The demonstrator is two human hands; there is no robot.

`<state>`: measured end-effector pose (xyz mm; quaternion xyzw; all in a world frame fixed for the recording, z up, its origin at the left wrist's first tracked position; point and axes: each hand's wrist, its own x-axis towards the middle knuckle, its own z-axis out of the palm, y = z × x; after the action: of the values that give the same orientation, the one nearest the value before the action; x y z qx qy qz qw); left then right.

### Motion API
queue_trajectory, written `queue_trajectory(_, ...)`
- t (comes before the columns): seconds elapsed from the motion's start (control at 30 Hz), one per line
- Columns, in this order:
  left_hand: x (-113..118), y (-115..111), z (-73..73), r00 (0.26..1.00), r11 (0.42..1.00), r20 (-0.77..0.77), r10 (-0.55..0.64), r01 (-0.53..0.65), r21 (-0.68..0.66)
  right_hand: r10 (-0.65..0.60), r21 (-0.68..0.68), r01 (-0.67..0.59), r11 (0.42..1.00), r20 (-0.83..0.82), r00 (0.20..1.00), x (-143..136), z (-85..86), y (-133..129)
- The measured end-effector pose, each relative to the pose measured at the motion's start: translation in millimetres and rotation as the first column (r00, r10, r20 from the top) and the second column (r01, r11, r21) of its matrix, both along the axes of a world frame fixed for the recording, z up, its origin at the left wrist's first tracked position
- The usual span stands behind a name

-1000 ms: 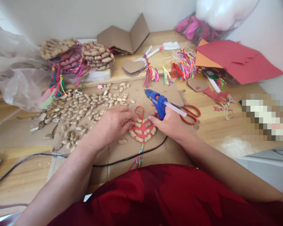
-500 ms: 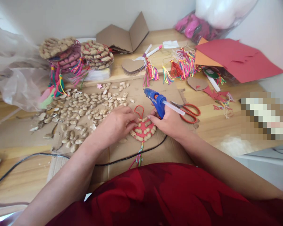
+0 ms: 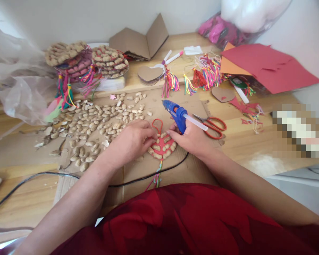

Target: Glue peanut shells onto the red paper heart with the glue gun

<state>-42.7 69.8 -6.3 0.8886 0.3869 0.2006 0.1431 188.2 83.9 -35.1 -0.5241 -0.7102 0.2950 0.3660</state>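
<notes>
A red heart-shaped piece (image 3: 163, 144) lies on the cardboard in front of me, edged and partly filled with peanuts. A red cord loop (image 3: 157, 124) rises from its top and a coloured tassel (image 3: 157, 177) hangs from its point. My left hand (image 3: 136, 140) is closed, its fingertips pinched at a peanut on the heart's upper left edge. In my right hand (image 3: 191, 136) is a blue hot glue gun (image 3: 177, 114) with a clear glue stick in its back, nozzle pointing away to the left. My right thumb and fingertip also touch the heart's upper right edge.
Loose peanuts (image 3: 95, 124) spread to the left. Orange-handled scissors (image 3: 215, 126) lie right of the glue gun. A black cord (image 3: 138, 181) crosses in front. Behind are peanut-covered pieces (image 3: 110, 62), cardboard hearts (image 3: 150, 74), tassels (image 3: 211, 72) and red sheets (image 3: 276, 67).
Almost nothing differs. Both hands stay at the heart with the glue gun still in the right one; the whole view has shifted very slightly.
</notes>
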Motion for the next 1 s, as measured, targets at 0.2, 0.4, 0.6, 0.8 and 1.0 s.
queue_trajectory(0.2, 1, -1, -0.4, 0.997, 0.999, -0.081, -0.003, 0.007, 0.042, 0.014, -0.008, -0.014, 1.000, -0.023, 1.000, 0, -0.5, 1)
queue_trajectory(0.4, 5, -2, 0.2, 0.987, 0.998, -0.159, 0.031, -0.022, 0.054, 0.020, 0.017, -0.019, 1.000, -0.021, 1.000, 0, 0.6, 0)
queue_trajectory(0.6, 6, -4, 2.2, 0.984, 0.997, -0.161, 0.071, -0.071, 0.008, 0.005, 0.033, -0.006, 0.999, 0.024, 1.000, -5, -2.8, -8)
queue_trajectory(0.8, 8, -5, 4.1, 0.988, 0.995, -0.122, 0.098, -0.102, -0.023, 0.026, -0.013, -0.025, 1.000, 0.018, 1.000, -7, -5.4, -10)
queue_trajectory(1.0, 6, -3, 6.8, 0.998, 0.998, -0.037, 0.042, -0.044, -0.044, -0.054, -0.030, 0.053, 0.998, -0.032, 0.998, -7, 1.9, -7)
